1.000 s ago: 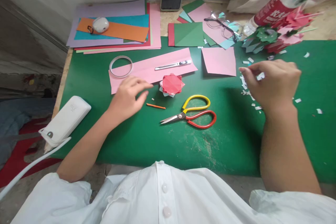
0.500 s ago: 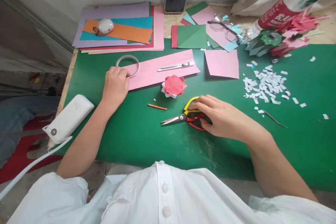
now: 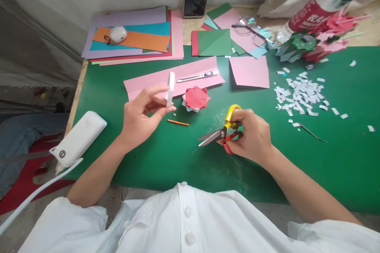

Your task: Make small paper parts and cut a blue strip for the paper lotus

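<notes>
My left hand (image 3: 142, 116) pinches a white roll of tape (image 3: 170, 89) between thumb and fingers, held on edge above the mat. Scissors (image 3: 221, 133) with yellow and red handles are in my right hand (image 3: 252, 134), fingers in the loops, blades slightly apart and pointing left. Beyond the left hand lies a pink paper strip (image 3: 148, 83) with a utility knife (image 3: 197, 76) on it. Between my hands sit a red folded paper piece (image 3: 196, 98) with pale points below it and a thin orange stick (image 3: 178, 122).
Paper sheets (image 3: 103, 49) are stacked at the back left, with a green square (image 3: 215, 42) and glasses (image 3: 252, 31) to their right. White paper scraps (image 3: 303, 95) lie right, near paper flowers (image 3: 305, 45) and a bottle (image 3: 308, 16). A power bank (image 3: 80, 138) is at the left edge.
My left hand has lifted the tape roll off the pink strip and brought it right and nearer. My right hand has picked the scissors up from the mat and turned them.
</notes>
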`<state>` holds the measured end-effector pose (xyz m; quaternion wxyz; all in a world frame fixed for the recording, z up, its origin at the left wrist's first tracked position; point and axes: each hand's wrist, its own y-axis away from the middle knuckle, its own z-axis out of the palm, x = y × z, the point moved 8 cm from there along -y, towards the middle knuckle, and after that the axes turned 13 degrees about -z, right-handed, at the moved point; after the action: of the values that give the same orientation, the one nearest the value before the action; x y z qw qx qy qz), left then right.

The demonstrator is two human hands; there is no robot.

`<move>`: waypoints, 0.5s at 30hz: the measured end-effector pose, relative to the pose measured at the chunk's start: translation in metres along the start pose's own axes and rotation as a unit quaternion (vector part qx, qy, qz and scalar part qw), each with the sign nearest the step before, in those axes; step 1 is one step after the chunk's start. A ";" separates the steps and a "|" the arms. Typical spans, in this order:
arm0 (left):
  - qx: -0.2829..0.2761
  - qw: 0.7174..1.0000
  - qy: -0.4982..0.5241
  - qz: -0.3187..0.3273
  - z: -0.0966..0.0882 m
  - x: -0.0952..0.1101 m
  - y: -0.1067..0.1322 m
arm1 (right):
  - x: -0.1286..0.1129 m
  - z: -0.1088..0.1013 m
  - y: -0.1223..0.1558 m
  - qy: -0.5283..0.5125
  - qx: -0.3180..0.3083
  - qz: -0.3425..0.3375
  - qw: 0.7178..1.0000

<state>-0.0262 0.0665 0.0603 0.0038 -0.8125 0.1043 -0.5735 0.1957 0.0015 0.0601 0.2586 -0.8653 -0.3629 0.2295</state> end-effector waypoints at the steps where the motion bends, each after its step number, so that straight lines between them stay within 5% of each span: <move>1: -0.029 0.999 0.015 0.005 0.007 0.004 0.005 | -0.001 -0.001 -0.001 0.019 0.008 0.004 1.000; 7: -0.120 0.992 0.032 0.015 0.030 0.009 0.025 | -0.004 0.003 -0.003 0.100 0.000 0.010 0.995; 15: -0.098 0.994 0.016 0.040 0.028 0.016 0.027 | -0.007 -0.001 -0.004 0.134 0.020 0.034 0.990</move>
<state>0.0006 0.0341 0.0618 -0.0547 -0.7947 0.1928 -0.5730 0.1902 -0.0016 0.0646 0.3147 -0.8946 -0.2906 0.1272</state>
